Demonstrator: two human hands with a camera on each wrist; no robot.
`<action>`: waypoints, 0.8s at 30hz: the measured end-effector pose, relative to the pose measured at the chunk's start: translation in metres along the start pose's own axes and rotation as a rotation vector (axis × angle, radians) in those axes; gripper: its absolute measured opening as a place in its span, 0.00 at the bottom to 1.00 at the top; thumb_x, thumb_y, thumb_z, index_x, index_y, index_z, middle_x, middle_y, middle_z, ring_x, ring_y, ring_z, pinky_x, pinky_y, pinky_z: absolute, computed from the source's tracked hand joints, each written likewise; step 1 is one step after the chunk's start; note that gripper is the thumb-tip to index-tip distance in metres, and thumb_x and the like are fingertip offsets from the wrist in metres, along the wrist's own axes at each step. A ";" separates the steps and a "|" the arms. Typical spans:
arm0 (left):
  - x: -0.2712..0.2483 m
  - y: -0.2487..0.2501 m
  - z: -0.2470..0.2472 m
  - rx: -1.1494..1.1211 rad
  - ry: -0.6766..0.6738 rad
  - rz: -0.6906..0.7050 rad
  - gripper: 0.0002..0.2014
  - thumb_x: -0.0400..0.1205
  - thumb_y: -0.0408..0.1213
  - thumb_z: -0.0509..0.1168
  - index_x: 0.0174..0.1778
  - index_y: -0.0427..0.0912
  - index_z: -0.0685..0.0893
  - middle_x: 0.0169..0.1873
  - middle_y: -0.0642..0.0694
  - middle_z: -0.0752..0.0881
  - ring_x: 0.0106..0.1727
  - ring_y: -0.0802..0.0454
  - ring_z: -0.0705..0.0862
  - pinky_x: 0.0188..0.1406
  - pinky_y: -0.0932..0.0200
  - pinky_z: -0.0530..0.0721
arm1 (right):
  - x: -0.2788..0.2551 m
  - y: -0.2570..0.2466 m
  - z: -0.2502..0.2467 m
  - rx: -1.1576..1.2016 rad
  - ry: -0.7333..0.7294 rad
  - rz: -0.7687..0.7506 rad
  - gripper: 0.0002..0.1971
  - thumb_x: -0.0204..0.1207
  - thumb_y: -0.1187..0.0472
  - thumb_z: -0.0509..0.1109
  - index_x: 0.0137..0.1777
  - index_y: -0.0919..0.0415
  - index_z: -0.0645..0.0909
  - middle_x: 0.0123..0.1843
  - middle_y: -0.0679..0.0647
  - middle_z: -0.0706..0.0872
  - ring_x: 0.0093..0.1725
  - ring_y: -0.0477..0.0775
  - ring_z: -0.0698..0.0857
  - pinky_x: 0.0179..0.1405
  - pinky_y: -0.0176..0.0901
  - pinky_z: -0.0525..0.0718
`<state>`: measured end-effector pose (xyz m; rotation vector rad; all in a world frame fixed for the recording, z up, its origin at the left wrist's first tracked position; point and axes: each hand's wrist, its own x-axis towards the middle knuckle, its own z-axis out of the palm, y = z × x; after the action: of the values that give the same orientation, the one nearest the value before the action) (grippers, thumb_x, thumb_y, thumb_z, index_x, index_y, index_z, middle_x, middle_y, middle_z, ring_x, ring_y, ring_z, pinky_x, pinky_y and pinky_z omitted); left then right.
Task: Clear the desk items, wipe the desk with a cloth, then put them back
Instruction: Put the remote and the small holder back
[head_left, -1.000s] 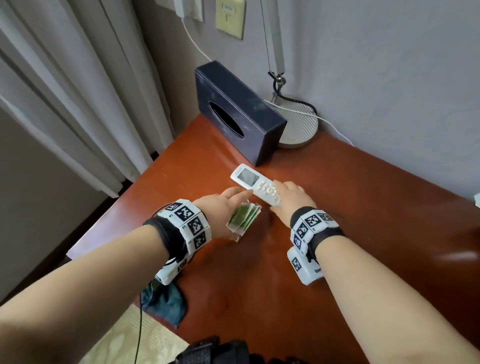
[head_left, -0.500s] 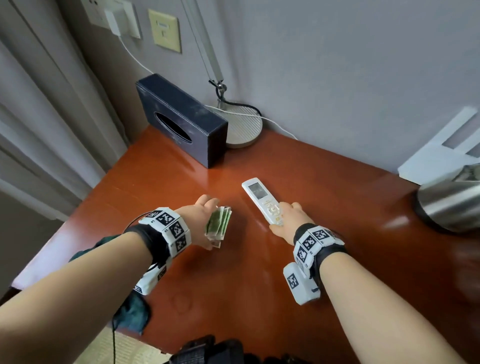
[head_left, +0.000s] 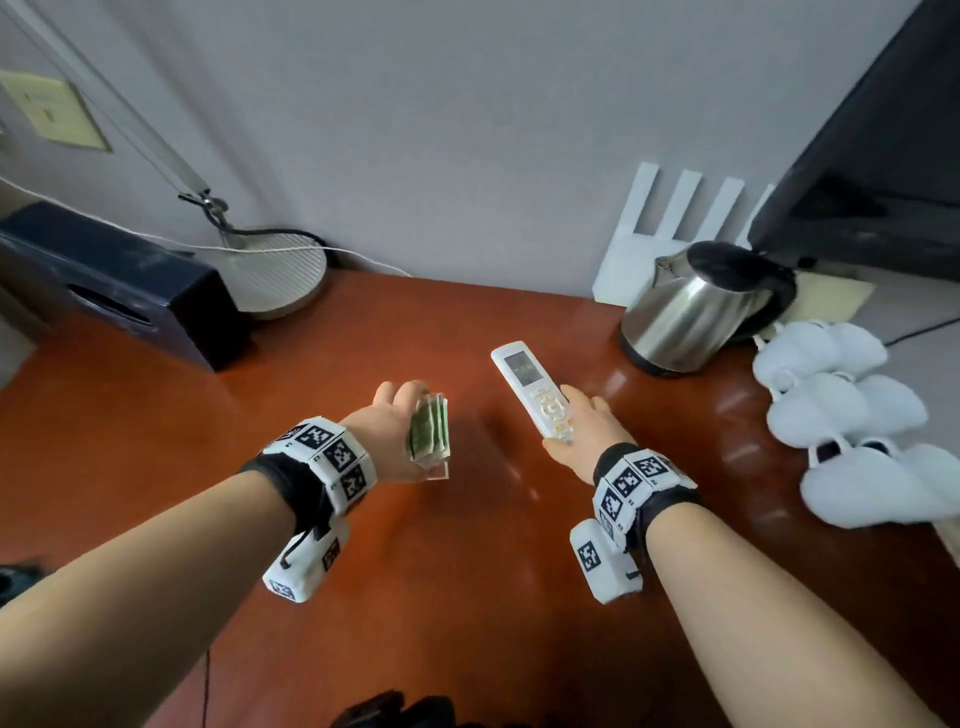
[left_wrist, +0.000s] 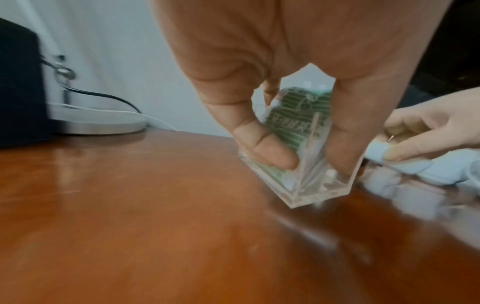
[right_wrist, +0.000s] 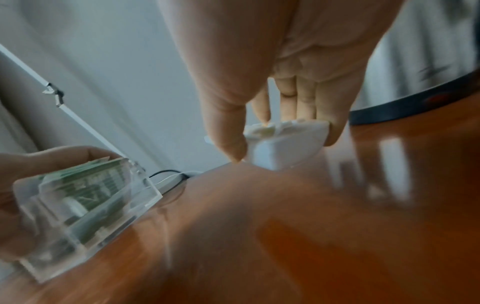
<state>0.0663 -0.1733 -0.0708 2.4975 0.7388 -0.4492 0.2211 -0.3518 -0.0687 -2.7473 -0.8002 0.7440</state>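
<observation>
While left hand (head_left: 387, 431) grips clear holder (left_wrist: 306, 164) with green packets (left_wrist: 298, 121), right hand (head_left: 584, 434) fingers clasp remote (head_left: 532, 387).

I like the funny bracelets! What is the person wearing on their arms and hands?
Both arms are bare, with no sleeves. Each wrist has a black strap under a white band of square tiles printed with black-and-white checker codes; the other band matches. A small white camera box with the same codes hangs under each wrist. The hands wear no gloves.

Tissue box (head_left: 119, 291) cut off left.
</observation>
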 end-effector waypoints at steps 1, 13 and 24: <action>0.008 0.019 0.002 -0.005 -0.007 0.022 0.50 0.70 0.51 0.76 0.80 0.53 0.48 0.68 0.46 0.65 0.48 0.54 0.82 0.44 0.65 0.83 | -0.001 0.017 -0.007 0.039 0.018 0.019 0.34 0.76 0.56 0.68 0.78 0.48 0.56 0.68 0.58 0.69 0.56 0.61 0.81 0.56 0.50 0.80; 0.086 0.195 0.048 0.002 -0.058 0.164 0.48 0.71 0.50 0.75 0.79 0.54 0.50 0.71 0.46 0.63 0.53 0.53 0.80 0.50 0.64 0.84 | 0.007 0.192 -0.046 0.156 0.151 0.253 0.31 0.77 0.56 0.65 0.77 0.47 0.55 0.62 0.59 0.69 0.50 0.61 0.79 0.52 0.49 0.79; 0.152 0.275 0.086 0.107 -0.103 0.154 0.49 0.70 0.48 0.77 0.79 0.54 0.50 0.69 0.45 0.62 0.52 0.45 0.84 0.55 0.52 0.86 | 0.034 0.242 -0.050 0.056 0.097 0.323 0.29 0.80 0.56 0.62 0.78 0.46 0.54 0.66 0.61 0.68 0.62 0.62 0.75 0.57 0.50 0.76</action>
<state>0.3318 -0.3580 -0.1076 2.5852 0.4896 -0.5695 0.3814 -0.5379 -0.1139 -2.8691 -0.3144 0.6678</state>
